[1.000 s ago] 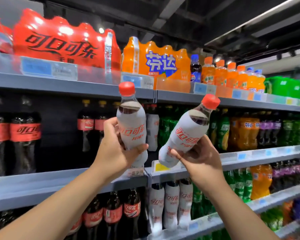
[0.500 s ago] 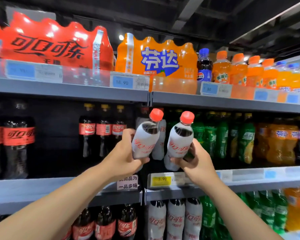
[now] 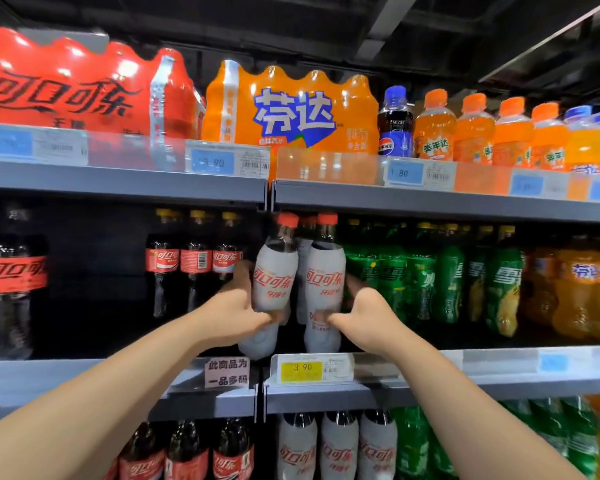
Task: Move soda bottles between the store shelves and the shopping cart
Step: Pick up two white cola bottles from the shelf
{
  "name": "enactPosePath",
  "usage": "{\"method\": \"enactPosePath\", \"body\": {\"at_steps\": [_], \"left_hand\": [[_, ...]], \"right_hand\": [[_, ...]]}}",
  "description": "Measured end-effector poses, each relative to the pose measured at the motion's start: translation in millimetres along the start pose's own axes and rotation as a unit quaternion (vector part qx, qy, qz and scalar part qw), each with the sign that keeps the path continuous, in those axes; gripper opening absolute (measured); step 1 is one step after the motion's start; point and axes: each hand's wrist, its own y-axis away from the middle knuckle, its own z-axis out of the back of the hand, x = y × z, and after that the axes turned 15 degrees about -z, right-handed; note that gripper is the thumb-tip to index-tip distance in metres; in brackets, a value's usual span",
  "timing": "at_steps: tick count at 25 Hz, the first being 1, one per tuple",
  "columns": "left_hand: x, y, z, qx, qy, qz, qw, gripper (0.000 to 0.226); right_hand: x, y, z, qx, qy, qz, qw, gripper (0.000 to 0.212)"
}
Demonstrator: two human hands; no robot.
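Two white-sleeved cola bottles with red caps, head view. Entry 1, left bottle (image 3: 274, 271): top leaning slightly right, gripped round its lower body by left hand (image 3: 238, 311). Entry 2, right bottle (image 3: 324, 271): upright, just beside the first, gripped low by right hand (image 3: 364, 313). Both bases sit at the front edge of middle shelf (image 3: 465, 372), above yellow price tag (image 3: 300, 371); contact with the shelf unclear. Neighbours: red-label cola bottles (image 3: 194, 261) to the left, green soda bottles (image 3: 426, 275) to the right.
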Motion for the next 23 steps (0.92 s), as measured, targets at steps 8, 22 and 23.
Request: {"method": "enactPosePath", "body": {"at_steps": [8, 22, 23], "left_hand": [[2.7, -24.3, -27.0, -0.033, 0.068, 0.060, 0.995, 0.099], [-5.2, -44.8, -40.4, -0.072, -0.015, 0.134, 0.988, 0.100], [-4.7, -45.4, -40.9, -0.072, -0.016, 0.138, 0.988, 0.104]], "right_hand": [[6.9, -21.6, -13.0, 0.007, 0.016, -0.021, 1.000, 0.055], [5.7, -37.2, -14.5, -0.024, 0.072, -0.053, 0.996, 0.048], [4.4, -38.5, -15.1, -0.024, 0.075, -0.052, 0.996, 0.049]]}}
